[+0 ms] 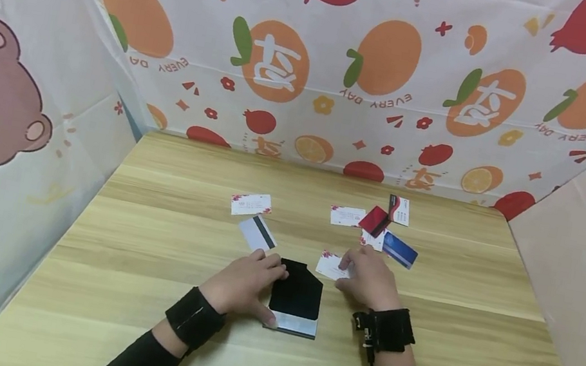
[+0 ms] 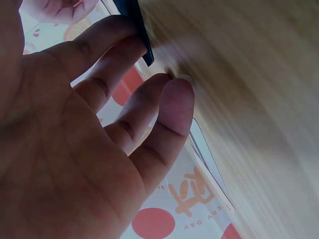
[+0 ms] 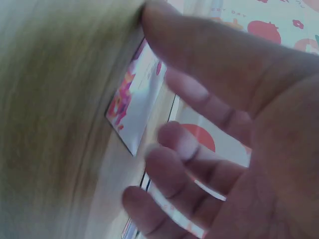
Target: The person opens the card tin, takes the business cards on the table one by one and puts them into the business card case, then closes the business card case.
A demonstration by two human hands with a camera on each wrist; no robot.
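A black card holder [image 1: 297,292] with a slanted upper corner and a pale strip along its near edge lies on the table. My left hand [image 1: 246,286] holds it by its left side, thumb on the pale strip and fingers at the far left corner. In the left wrist view, two fingertips meet the holder's dark edge [image 2: 141,37]. To the right, my right hand [image 1: 370,278] reaches over a white flower-printed card [image 1: 328,264]. Its thumb and index finger are spread around the card's right end, while the other fingers are loosely bent in the right wrist view.
Beyond the left hand lie a white card with a dark stripe [image 1: 258,233] and a flower-printed card [image 1: 250,204]. Past the right hand are another flower-printed card [image 1: 346,216], a red card [image 1: 374,221], a blue card [image 1: 399,250] and a red-black-white card [image 1: 399,210]. Patterned cloth [image 1: 318,109] hangs behind the table.
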